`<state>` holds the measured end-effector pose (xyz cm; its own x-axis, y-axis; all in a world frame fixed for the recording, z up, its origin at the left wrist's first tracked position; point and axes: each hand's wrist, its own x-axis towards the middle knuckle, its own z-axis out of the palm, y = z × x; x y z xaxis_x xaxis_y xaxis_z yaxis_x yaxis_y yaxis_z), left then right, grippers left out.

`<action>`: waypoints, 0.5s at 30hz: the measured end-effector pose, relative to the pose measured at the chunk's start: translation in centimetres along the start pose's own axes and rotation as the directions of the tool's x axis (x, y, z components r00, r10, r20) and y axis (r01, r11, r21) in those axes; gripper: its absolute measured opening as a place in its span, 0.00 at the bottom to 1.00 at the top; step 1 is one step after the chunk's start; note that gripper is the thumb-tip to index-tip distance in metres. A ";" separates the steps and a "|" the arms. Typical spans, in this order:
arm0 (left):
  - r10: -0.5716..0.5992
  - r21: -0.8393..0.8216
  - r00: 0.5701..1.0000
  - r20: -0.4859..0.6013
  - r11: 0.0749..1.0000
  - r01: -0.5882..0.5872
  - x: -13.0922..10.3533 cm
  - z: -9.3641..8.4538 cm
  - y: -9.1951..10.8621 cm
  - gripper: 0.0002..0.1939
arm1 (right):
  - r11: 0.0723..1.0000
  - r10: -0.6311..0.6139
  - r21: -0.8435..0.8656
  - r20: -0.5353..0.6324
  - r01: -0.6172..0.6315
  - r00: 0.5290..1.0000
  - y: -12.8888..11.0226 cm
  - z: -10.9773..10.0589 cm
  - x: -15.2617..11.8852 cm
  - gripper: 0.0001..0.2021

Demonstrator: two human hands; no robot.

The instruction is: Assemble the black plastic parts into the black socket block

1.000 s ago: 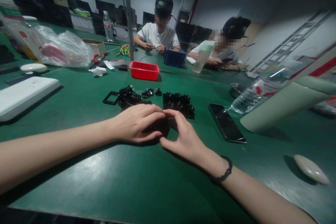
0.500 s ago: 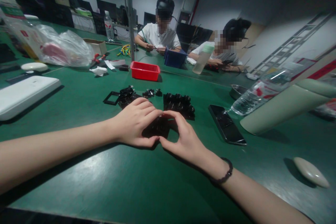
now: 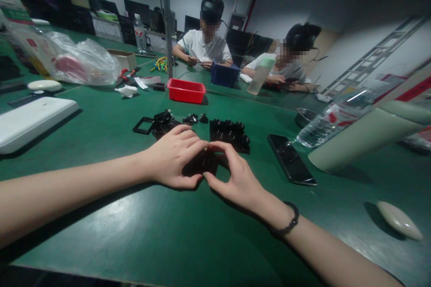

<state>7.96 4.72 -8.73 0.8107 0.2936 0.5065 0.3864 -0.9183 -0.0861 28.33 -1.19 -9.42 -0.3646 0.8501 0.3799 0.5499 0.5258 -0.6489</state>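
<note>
Between my two hands is a dark, flat-looking black part [image 3: 198,164], partly covered by the fingers; its exact kind cannot be made out. My left hand [image 3: 177,157] curls round its left side, thumb at the near edge and fingers over the far edge. My right hand [image 3: 235,172] arches against its right side, with thumb and forefinger meeting the left hand's fingertips. Just beyond lie a block of several round black pieces [image 3: 229,132], a square black frame [image 3: 143,125], a pile of black parts [image 3: 163,121] and small black pieces with shiny metal [image 3: 191,119].
A red bin [image 3: 186,91] stands behind the parts. To the right are a phone [image 3: 291,159], a green tumbler [image 3: 367,136], a water bottle [image 3: 332,119] and a pale oval object [image 3: 399,220]. A white device [image 3: 37,121] lies left. Two people sit across the green table [image 3: 141,237].
My right thumb has shifted up slightly at the near edge of the black part. Both hands otherwise keep their places.
</note>
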 end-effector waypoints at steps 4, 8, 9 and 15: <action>0.008 0.008 1.000 -0.001 1.000 -0.008 0.0 0.0 0.0 0.25 | 1.000 0.001 -0.003 -0.028 -0.001 1.000 0.0 0.0 0.0 0.24; 0.009 0.018 1.000 -0.001 1.000 -0.009 0.0 0.0 0.0 0.24 | 1.000 -0.009 -0.025 -0.074 0.007 0.997 0.0 0.0 -0.1 0.23; 0.008 0.020 1.000 -0.001 1.000 -0.008 0.0 0.0 0.0 0.24 | 0.999 -0.014 -0.034 -0.084 0.011 0.996 0.0 0.0 -0.1 0.23; -0.004 0.039 1.000 0.006 0.999 0.004 0.0 0.1 0.0 0.24 | 0.997 -0.053 -0.066 -0.105 0.046 0.993 -0.1 0.0 -0.1 0.20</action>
<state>8.08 4.73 -8.84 0.8117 0.2993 0.5016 0.4066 -0.9061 -0.1172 28.36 -1.30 -9.38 -0.3124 0.8193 0.4809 0.5807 0.5653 -0.5858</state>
